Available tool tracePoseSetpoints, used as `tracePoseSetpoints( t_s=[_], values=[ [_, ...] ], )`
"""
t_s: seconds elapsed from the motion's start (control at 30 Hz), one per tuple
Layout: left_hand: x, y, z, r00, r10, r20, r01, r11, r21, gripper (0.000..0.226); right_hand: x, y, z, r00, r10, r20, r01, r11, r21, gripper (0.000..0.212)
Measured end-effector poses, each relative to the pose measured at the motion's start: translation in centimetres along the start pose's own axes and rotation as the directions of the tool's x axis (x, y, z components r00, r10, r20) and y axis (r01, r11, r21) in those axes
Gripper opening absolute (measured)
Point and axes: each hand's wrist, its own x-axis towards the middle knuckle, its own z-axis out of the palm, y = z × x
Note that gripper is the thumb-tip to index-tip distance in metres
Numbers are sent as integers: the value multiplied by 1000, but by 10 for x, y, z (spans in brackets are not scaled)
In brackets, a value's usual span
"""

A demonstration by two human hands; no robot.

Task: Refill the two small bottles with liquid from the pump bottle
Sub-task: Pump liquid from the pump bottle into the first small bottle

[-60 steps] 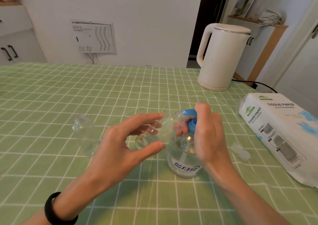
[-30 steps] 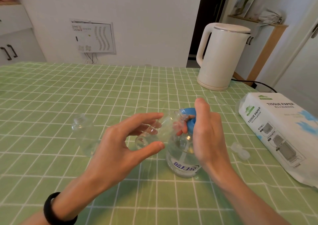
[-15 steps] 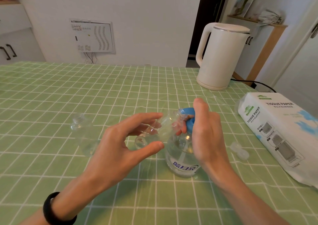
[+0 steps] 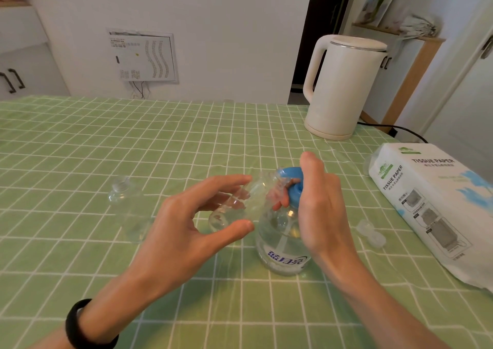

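A clear pump bottle (image 4: 281, 247) with a blue pump head (image 4: 289, 180) and a blue-lettered label stands on the green checked tablecloth. My right hand (image 4: 318, 207) rests on the pump head, fingers wrapped over it. My left hand (image 4: 186, 226) holds a small clear bottle (image 4: 240, 204) tilted, its mouth up against the pump nozzle. A second small clear bottle (image 4: 128, 209) with a cap stands apart on the cloth to the left.
A small clear cap (image 4: 370, 232) lies right of the pump bottle. A white tissue paper pack (image 4: 437, 204) lies at the right edge. A white electric kettle (image 4: 341, 87) with a black cord stands at the far right. The tablecloth (image 4: 80, 140) covers the table.
Almost nothing differs. Both hands keep their hold; the right hand stays on the pump head and the small bottle stays at the nozzle.
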Motion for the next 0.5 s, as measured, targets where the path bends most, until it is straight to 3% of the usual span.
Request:
tracePoseSetpoints(
  t_s=[0.5],
  values=[
    [-1, -1, 0, 1000, -8, 0, 8, 1000, 5, 57, 0, 2, 0, 1000, 9, -8, -9, 1000, -20, 60]
  ],
)
